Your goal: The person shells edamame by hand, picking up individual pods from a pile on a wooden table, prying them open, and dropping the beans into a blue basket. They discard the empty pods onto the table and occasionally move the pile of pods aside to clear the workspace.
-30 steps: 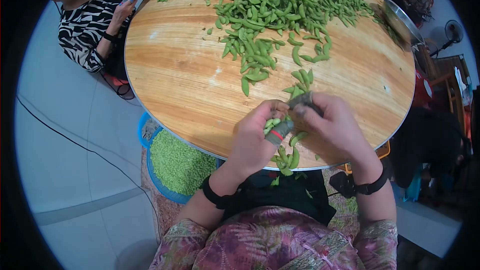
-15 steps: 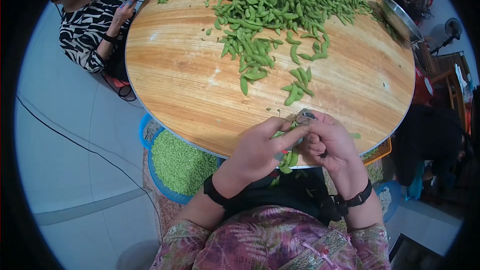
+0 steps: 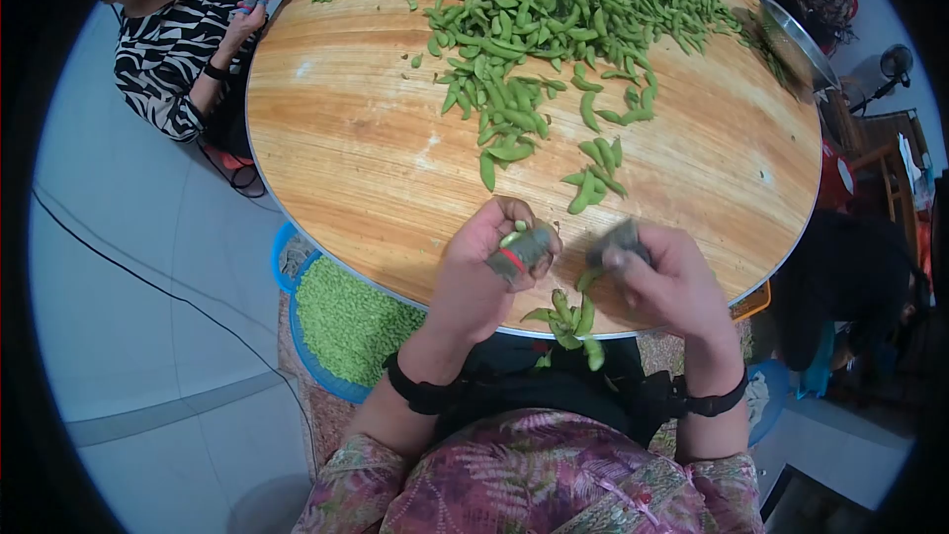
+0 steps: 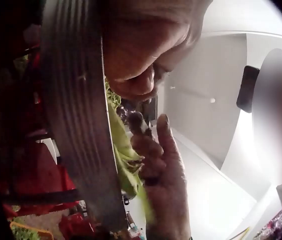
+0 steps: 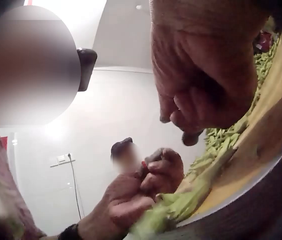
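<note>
In the head view my left hand is curled round a few shelled edamame beans above the table's near edge. A grey-green wrap with a red band covers its thumb. My right hand, blurred and grey-wrapped at the fingers, is apart to the right. Its fingertips are right at an edamame pod; I cannot tell whether they pinch it. In the right wrist view the fingers of the right hand are bent downward. Between and below the hands, several pods lie at the table edge.
A large heap of pods covers the far side of the round wooden table. A blue basin of shelled beans stands on the floor at left. A metal bowl is at the right rim. Another person sits at left.
The hands came together over the near edge, then moved apart, left hand leftward and right hand rightward. A green pod piece now shows at the table's edge below the small pod group.
</note>
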